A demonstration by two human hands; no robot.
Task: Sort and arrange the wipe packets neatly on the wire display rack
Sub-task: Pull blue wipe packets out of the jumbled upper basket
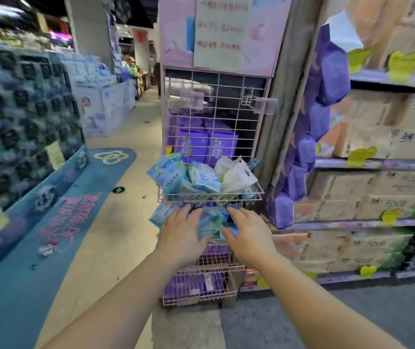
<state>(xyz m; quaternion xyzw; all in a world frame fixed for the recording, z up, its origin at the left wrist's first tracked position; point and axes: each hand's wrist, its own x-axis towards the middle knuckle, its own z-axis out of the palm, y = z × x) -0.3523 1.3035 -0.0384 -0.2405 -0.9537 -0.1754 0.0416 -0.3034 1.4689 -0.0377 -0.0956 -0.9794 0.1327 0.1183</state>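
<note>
Where both hands reach, packets (211,220) lie between fingers (191,214).

The wire display rack (211,122) is showing pale pink, its grid of thin wires crossing over purple packs (207,144) at twelve o'clock. In the basket (256,195) the wipe packets (196,177) are mixing light blue, white and green, and the bundle (212,220) just below is showing the same blue and green. At nine o'clock a blue floor mat (57,222) is carrying pink lettering and a white looped emblem, while yellow tags (361,156) are dotting lilac shelf edges (347,163) at three o'clock.
</note>
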